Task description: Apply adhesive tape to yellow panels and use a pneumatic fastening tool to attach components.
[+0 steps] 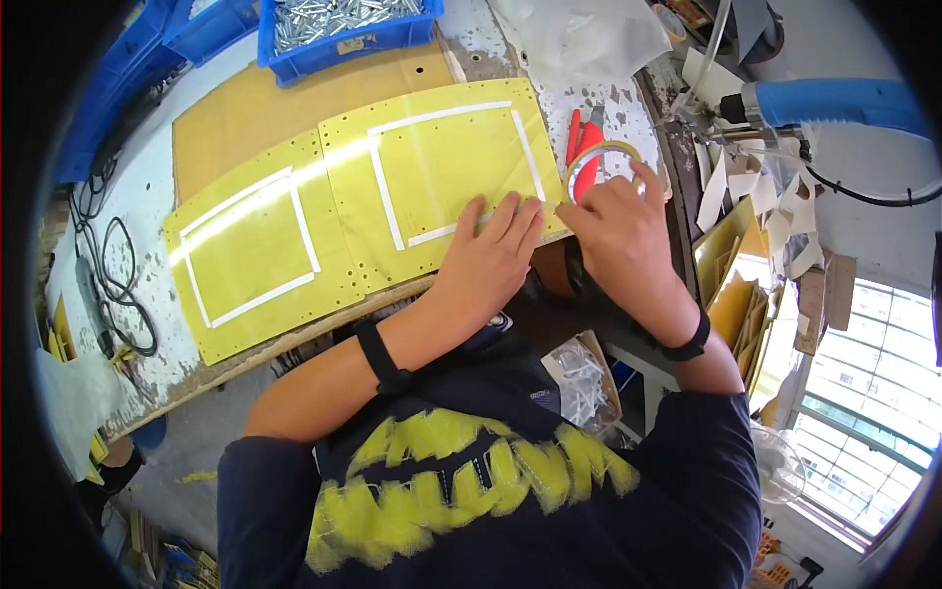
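Observation:
Two yellow sheets (263, 248) with small holes along their edges lie side by side on the bench. White tape strips (386, 196) form a rectangle on each. My left hand (496, 250) lies flat near the front edge of the right-hand sheet, fingertips beside the lower strip. At that sheet's right corner, my right hand (628, 236) is closed around the near rim of a tape roll (625, 147), thumb and fingers bent. A red-handled tool (575, 135) and another red piece show behind and through the roll's ring; their kind is unclear.
A blue bin (343, 49) of metal screws stands at the back, beside more blue bins. A brown board (240, 123) lies behind the sheets. To the right hangs a blue power tool (834, 101). Black cables (123, 285) lie at left; a box of white pieces (586, 383) is below the bench.

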A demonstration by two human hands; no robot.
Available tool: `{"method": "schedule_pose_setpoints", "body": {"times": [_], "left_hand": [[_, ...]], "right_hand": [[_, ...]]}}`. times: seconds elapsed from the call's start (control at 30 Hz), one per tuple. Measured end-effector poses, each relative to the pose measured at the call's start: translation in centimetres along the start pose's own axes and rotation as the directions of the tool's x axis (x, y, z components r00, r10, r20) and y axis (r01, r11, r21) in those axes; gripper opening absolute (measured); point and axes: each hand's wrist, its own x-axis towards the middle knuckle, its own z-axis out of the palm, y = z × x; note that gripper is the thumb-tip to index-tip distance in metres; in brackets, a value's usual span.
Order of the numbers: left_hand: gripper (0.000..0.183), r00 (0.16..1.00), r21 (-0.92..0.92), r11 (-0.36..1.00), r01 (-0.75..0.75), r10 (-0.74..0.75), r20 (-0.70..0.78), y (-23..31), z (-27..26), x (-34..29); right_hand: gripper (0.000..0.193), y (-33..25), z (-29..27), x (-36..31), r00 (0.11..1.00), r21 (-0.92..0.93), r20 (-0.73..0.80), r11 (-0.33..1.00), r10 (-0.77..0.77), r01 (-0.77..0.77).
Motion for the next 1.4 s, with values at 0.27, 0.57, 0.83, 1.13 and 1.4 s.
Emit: {"method": "schedule_pose_setpoints", "body": {"times": [0.27,0.57,0.83,1.13,1.4], "left_hand": [[0.043,0.99,0.006,1.0,-0.002,0.003,-0.138,0.1,1.1,-0.7],[0.031,0.966,-0.966,0.231,0.118,-0.25,0.059,0.4,-5.9,-3.4],[0.029,0.86,-0.838,-0.486,0.247,-0.289,0.421,-1.2,-7.2,-6.5],[0.04,0.798,-0.659,-0.695,0.287,-0.207,0.566,-3.1,-7.6,-8.2],[0.041,0.811,-0.761,-0.593,0.262,-0.292,0.507,-3.5,-8.2,-9.6]], "right_hand": [[0.017,-3.5,-4.0,-0.6,0.995,0.074,-0.09,0.996,-0.04,0.047],[0.012,-7.5,-2.1,-2.6,0.6,0.984,-0.044,0.139,0.799,-0.114],[0.015,-13.6,-1.1,-1.3,0.764,0.93,-0.077,0.323,0.64,-0.176],[0.017,-13.5,-1.4,-1.3,0.915,0.805,-0.217,0.593,0.341,-0.03],[0.023,-13.0,-1.5,-0.5,0.948,0.729,-0.148,0.679,0.282,-0.088]]}}
